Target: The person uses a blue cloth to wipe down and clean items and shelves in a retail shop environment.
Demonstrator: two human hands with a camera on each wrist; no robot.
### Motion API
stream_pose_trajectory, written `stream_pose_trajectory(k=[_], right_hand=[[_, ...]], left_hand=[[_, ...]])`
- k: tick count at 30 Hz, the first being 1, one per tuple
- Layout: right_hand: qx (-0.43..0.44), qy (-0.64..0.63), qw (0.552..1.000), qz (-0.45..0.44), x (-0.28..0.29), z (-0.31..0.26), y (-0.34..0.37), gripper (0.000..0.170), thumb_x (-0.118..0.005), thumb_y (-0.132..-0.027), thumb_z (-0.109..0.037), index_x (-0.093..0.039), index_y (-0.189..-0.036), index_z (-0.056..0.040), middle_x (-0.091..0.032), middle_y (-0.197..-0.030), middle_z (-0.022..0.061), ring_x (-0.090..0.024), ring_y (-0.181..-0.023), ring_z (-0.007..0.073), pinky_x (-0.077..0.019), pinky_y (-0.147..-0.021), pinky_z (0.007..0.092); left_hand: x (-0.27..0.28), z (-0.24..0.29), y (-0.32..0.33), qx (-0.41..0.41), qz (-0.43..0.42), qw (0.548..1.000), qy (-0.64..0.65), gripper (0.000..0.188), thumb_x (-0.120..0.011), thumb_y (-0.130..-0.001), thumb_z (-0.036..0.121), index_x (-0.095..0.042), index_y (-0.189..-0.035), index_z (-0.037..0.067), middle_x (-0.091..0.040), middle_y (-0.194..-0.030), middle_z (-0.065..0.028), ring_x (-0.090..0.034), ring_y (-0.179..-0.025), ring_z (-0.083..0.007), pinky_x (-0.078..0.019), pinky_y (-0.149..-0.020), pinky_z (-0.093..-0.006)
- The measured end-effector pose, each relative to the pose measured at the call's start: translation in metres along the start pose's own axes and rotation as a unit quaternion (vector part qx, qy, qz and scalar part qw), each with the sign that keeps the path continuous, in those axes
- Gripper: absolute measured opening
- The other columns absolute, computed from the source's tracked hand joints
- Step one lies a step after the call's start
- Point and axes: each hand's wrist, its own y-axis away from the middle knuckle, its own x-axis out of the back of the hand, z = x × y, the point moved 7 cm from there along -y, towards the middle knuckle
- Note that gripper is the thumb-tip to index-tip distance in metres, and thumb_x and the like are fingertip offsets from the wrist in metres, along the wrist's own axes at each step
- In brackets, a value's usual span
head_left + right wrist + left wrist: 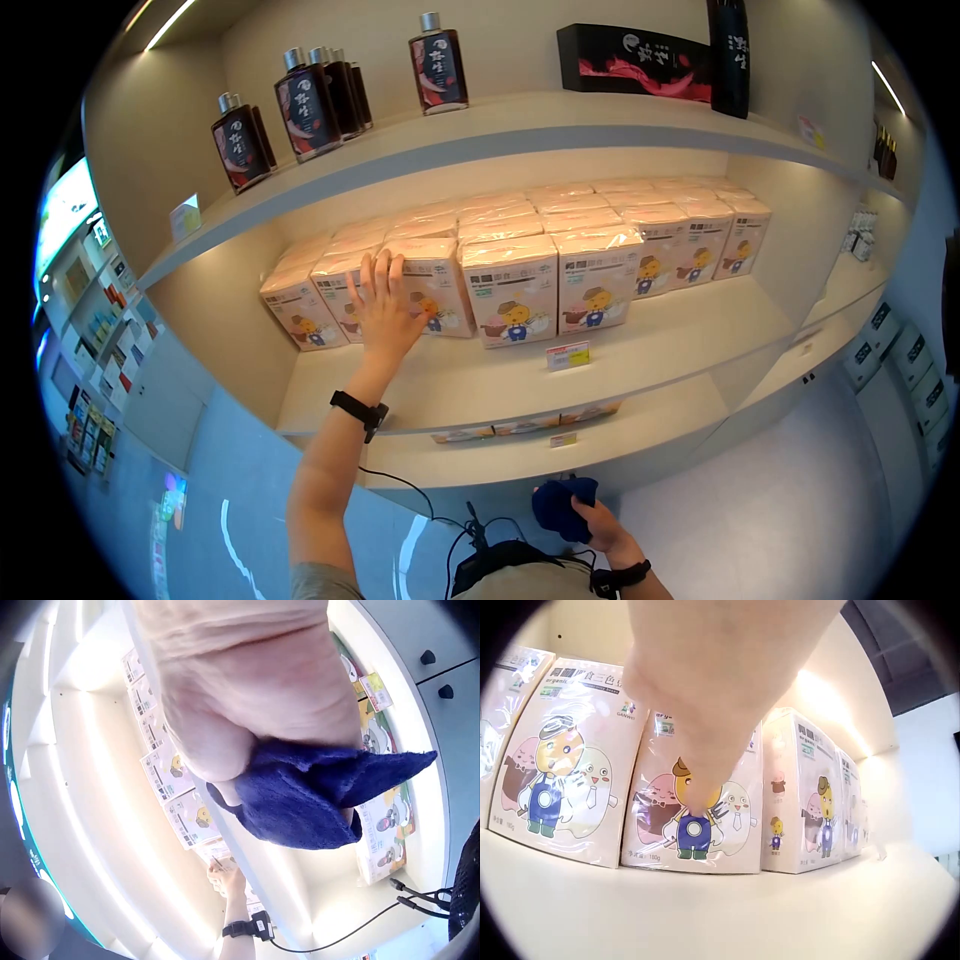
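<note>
1. Cartons (510, 300), pale pink and glossy with clear wrap, stand upright on the middle shelf (660, 335), reaching from left of the price tag (569, 356) to right of it. Each front carries dark lettering and a yellow cartoon figure in blue overalls.
2. Eight fronts face out: four left of the price tag, one just above it, three to its right. More stand behind, too overlapped to count.
3. Left of the price tag, the left hand (388, 305) lies over the third carton from the left. Its fingers are extended and slightly apart, the tips at the top front edge.
4. Below the price tag, one dark blue cloth (562, 508), soft and bunched, is clamped in the right hand (603, 528), fingers curled round it. Whether those fingers touch one another, I cannot tell.
5. Above the price tag, dark bottles (308, 105) stand to the left, some hidden behind others; one black box (640, 65) and one tall black bottle (730, 60) stand to the right.
6. The left wrist view shows a carton's side panel (778, 795) with small figures, which the head view does not, but its wrist hides the fingertips. The right wrist view shows the cloth's plush nap close up.
</note>
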Motion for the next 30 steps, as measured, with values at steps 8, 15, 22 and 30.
stream_pose_trajectory(k=[8, 15, 22, 30], right_hand=[[0.056, -0.022, 0.998, -0.01, 0.018, -0.029, 0.02, 0.046, -0.056, -0.103, -0.027, -0.05, -0.139, 0.0016, -0.063, -0.129, 0.014, -0.065, -0.113, 0.0227, -0.0533, -0.092, 0.0319], [0.043, -0.01, 0.999, 0.01, 0.035, -0.035, 0.031, 0.043, -0.057, -0.103, -0.027, -0.052, -0.136, 0.0009, -0.065, -0.122, 0.0131, -0.067, -0.107, 0.0216, -0.0546, -0.086, 0.0317], [0.006, 0.03, 0.995, 0.094, 0.041, -0.039, 0.047, 0.041, -0.06, -0.102, -0.027, -0.054, -0.131, 0.0001, -0.066, -0.116, 0.0106, -0.066, -0.103, 0.0197, -0.0541, -0.086, 0.0316], [-0.016, 0.055, 0.993, 0.104, 0.048, -0.03, 0.036, 0.042, -0.061, -0.101, -0.027, -0.055, -0.131, 0.0021, -0.066, -0.118, 0.0111, -0.065, -0.106, 0.0199, -0.0524, -0.093, 0.0326]], left_hand=[[0.003, 0.011, -0.005, 0.011, 0.004, 1.0, -0.01, 0.106, -0.085, -0.061, 0.062, -0.041, -0.147, 0.018, -0.041, -0.139, -0.0133, -0.035, -0.136, -0.0334, -0.0186, -0.113, -0.0598], [-0.005, 0.022, -0.011, 0.037, 0.003, 0.999, -0.034, 0.107, -0.086, -0.061, 0.06, -0.04, -0.147, 0.016, -0.04, -0.141, -0.0147, -0.033, -0.136, -0.0347, -0.0185, -0.112, -0.0634], [0.012, 0.014, -0.006, 0.055, 0.04, 0.997, 0.02, 0.107, -0.091, -0.063, 0.041, -0.033, -0.147, 0.01, -0.04, -0.131, -0.017, -0.039, -0.124, -0.0355, -0.028, -0.108, -0.0562], [-0.018, -0.011, 0.005, 0.082, -0.049, 0.966, 0.241, 0.103, -0.09, -0.069, 0.02, -0.026, -0.148, 0.005, -0.041, -0.116, -0.0175, -0.047, -0.104, -0.0335, -0.0444, -0.089, -0.042]])
